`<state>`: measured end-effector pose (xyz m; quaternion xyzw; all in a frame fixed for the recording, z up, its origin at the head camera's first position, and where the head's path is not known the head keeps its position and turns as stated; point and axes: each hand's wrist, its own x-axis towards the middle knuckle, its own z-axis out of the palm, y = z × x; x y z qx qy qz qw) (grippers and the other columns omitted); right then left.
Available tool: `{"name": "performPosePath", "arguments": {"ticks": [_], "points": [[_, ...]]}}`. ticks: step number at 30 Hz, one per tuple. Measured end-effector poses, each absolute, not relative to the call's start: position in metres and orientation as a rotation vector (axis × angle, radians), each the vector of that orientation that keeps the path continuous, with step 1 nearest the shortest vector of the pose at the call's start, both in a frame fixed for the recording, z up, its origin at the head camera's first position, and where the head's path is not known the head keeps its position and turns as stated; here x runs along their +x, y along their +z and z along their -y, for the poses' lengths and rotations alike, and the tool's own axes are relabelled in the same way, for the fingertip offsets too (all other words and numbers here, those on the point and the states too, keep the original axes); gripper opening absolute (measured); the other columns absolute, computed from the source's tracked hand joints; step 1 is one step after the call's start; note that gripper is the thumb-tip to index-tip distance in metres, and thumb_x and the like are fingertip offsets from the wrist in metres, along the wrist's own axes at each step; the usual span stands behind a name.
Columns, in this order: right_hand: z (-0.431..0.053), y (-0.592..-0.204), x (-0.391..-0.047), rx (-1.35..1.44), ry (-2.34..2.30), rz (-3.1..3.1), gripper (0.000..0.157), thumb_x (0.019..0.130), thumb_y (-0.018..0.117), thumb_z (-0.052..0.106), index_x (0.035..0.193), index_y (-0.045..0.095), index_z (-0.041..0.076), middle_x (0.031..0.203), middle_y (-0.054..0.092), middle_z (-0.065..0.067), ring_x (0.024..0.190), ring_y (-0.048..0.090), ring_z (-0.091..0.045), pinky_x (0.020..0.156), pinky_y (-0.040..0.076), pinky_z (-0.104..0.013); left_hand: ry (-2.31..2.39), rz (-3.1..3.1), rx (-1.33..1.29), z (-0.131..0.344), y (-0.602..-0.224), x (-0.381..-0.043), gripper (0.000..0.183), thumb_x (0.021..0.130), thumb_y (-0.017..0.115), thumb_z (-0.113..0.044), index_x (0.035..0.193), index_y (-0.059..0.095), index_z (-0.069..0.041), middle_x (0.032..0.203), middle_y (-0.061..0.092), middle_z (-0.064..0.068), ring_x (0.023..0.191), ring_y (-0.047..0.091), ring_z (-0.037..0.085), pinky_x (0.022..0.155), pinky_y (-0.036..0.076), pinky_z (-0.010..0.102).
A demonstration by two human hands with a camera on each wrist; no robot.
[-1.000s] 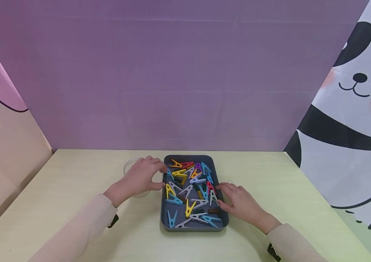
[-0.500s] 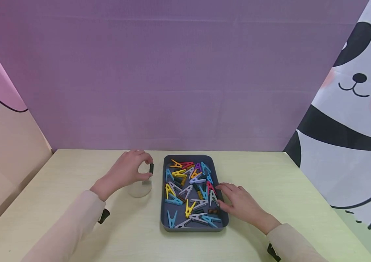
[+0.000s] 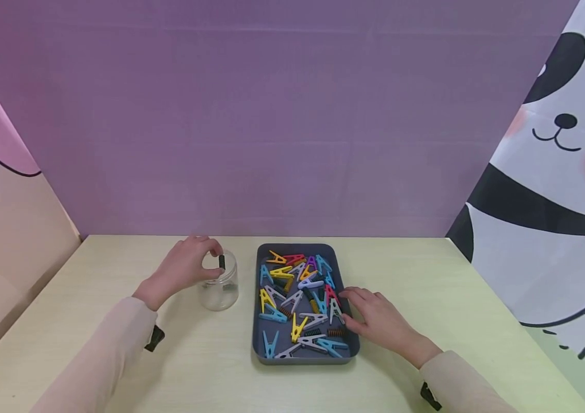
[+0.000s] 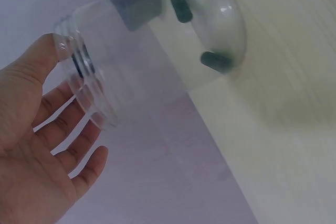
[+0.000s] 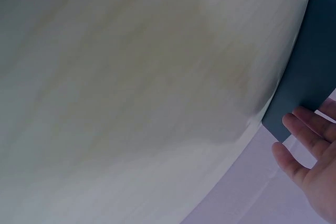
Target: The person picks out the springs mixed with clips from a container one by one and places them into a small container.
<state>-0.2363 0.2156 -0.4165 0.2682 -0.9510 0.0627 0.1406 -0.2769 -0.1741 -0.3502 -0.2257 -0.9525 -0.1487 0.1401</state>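
My left hand (image 3: 183, 268) pinches a small dark spring (image 3: 222, 262) between thumb and fingertips, right at the mouth of a clear jar (image 3: 219, 298). In the left wrist view the spring shows through the jar's threaded neck, and two dark green pieces (image 4: 181, 8) lie at the jar's bottom. A dark grey tray (image 3: 257, 344) stands beside the jar, holding colourful clothespins (image 3: 299, 328) and several springs (image 3: 336, 332). At the tray's right side my right hand (image 3: 382, 321) rests with loosely bent fingers, its fingertips against the tray's wall in the right wrist view.
Everything stands on a pale wooden table (image 3: 132, 344). Behind it hangs a purple backdrop (image 3: 272, 126), with a panda print (image 3: 556, 189) on the right. The jar stands a short way left of the tray.
My left hand has moved left from the tray's left side to the jar, carrying the dark spring. My right hand has stayed at the tray's right side.
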Motion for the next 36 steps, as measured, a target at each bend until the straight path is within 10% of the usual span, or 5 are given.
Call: {"name": "performPosePath", "arguments": {"ticks": [36], "points": [[-0.2165,-0.4155,-0.2365,0.789,0.191,2.726,0.041,0.082,0.063,0.033,0.116,0.057,0.010,0.119,0.058,-0.008,0.110,0.056,-0.023,0.085,0.046,-0.044,-0.444,2.798,-0.644,0.1792,-0.3552,-0.2814,0.027,0.072,0.075,-0.028,0.092,0.064,-0.016,0.087,0.063,-0.005,0.090,0.053,0.023,0.077,0.040,0.043]]}}
